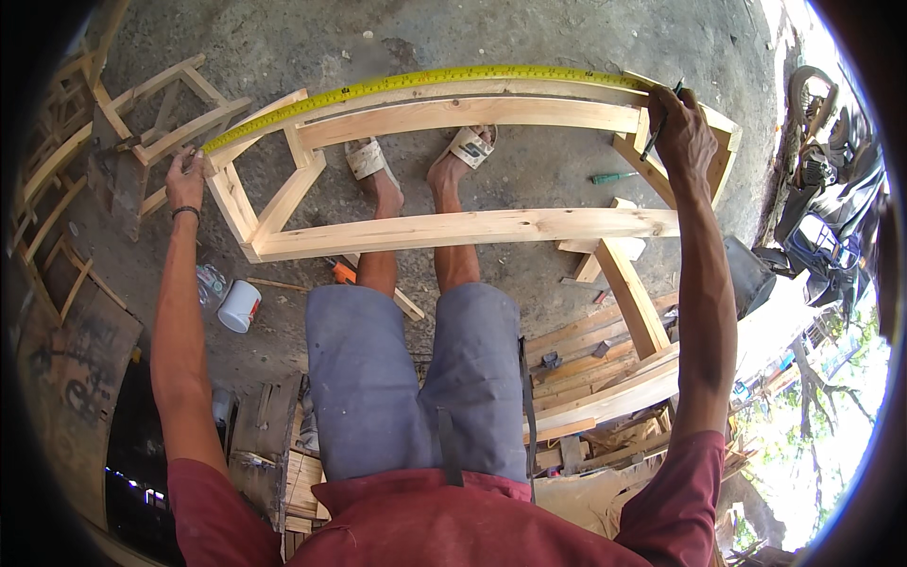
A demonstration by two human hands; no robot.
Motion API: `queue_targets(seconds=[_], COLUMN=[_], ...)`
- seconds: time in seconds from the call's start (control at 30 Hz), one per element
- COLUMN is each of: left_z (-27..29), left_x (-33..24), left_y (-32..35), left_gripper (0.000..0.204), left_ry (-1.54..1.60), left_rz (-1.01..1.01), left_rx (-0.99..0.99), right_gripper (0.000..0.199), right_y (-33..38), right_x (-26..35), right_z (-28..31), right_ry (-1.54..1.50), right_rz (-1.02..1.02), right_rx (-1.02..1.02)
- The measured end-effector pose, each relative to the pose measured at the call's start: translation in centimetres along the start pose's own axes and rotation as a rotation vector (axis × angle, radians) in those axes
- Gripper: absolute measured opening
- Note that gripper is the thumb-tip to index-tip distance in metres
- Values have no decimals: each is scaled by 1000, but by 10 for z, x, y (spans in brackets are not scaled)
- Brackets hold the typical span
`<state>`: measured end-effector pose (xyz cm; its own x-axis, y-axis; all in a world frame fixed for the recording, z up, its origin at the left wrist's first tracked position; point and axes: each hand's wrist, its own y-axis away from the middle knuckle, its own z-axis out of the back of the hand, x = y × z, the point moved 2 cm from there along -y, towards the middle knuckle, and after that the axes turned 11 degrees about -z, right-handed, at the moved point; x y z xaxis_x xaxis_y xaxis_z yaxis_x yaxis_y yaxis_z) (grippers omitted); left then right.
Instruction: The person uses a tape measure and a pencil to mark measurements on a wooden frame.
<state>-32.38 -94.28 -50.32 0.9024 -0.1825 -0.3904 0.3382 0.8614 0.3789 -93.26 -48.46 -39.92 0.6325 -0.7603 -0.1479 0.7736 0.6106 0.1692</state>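
Both arms reach straight forward and apart, elbows nearly locked, over a pale wooden frame [453,227] that stands on the concrete floor [529,38] in front of the person's sandalled feet.

The left hand [185,180] sits at the frame's far left corner, knuckles up, its fingers [194,161] clenched down on the end of a yellow tape measure [416,80], pinning it against the top rail. From those fingers the tape runs rightward along the far top rail, lying flat on the wood, all the way to the other hand.

The right hand [682,128] is at the far right corner, wrist bent slightly down, its fingers grasping a dark pencil [659,128] that slants downward beside the tape's other end. Whether this hand also presses on the tape cannot be told.

Below and just left of the right fingers a green-handled screwdriver [612,177] lies on the floor. Well below the left fingers, near the forearm, a white cup [239,305] lies on the ground.
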Motion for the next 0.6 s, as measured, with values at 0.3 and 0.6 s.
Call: queue_targets(seconds=[0.3,0.6], left_z=[-4,-2], left_x=[-4,-1], left_y=[4,-2], left_gripper=[54,54], left_ry=[135,53], left_rz=[4,36], left_rx=[-20,31], right_gripper=[22,12], right_y=[-2,-8], right_x=[-1,-3], right_z=[5,14], right_ry=[-2,-82], right_rz=[30,72], right_rx=[39,178])
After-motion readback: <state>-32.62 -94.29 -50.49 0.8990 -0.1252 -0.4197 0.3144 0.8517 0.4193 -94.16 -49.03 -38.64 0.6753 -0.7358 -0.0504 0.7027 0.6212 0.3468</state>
